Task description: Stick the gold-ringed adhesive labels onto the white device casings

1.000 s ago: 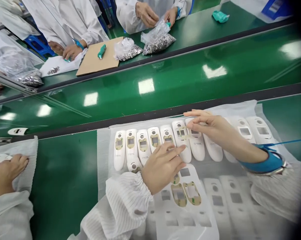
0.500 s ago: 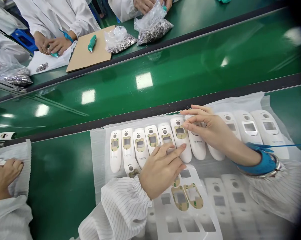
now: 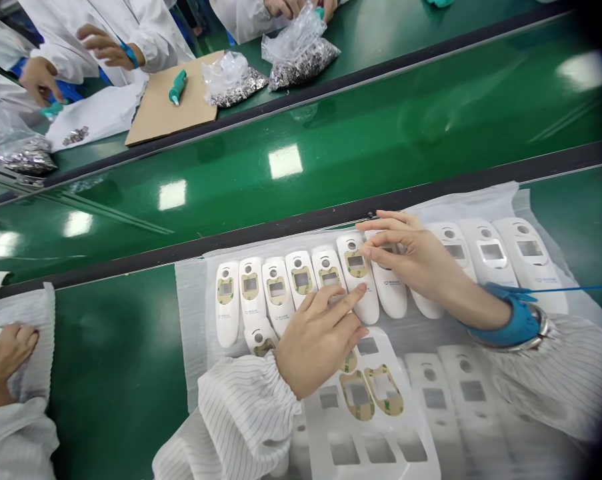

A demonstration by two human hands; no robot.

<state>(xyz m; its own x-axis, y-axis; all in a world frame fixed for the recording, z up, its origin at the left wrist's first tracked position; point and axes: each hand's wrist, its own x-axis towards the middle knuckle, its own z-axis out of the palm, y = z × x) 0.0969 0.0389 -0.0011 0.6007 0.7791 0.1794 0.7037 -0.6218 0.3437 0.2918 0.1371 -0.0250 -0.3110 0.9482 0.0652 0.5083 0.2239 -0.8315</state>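
White plastic device casings stand in a row, several with a tan adhesive sticker around the window. My right hand (image 3: 415, 257) reaches over one casing (image 3: 365, 308), its thumb and index fingertip closed together at the right edge of the adhesive sticker (image 3: 355, 265). The other fingers of that hand stretch out above. My left hand (image 3: 318, 340) is open, its index fingertip touching the lower part of the same casing. Beneath my left hand lies a die-cut sticker sheet (image 3: 395, 463), with a few tan stickers (image 3: 357, 397) still on it and several cut-out windows.
More casings (image 3: 531, 263) lie at right, and others (image 3: 433, 393) show through a translucent foam sheet (image 3: 195, 320). A co-worker's hand (image 3: 8, 353) rests at left. Across the green divider (image 3: 231, 200) are bags of metal parts (image 3: 305, 63), cardboard (image 3: 155, 123) and co-workers.
The view has shifted slightly, while my hands keep nearly the same pose on the casing. Across the divider, a co-worker's two hands have moved apart, one holding a green bottle to the left.
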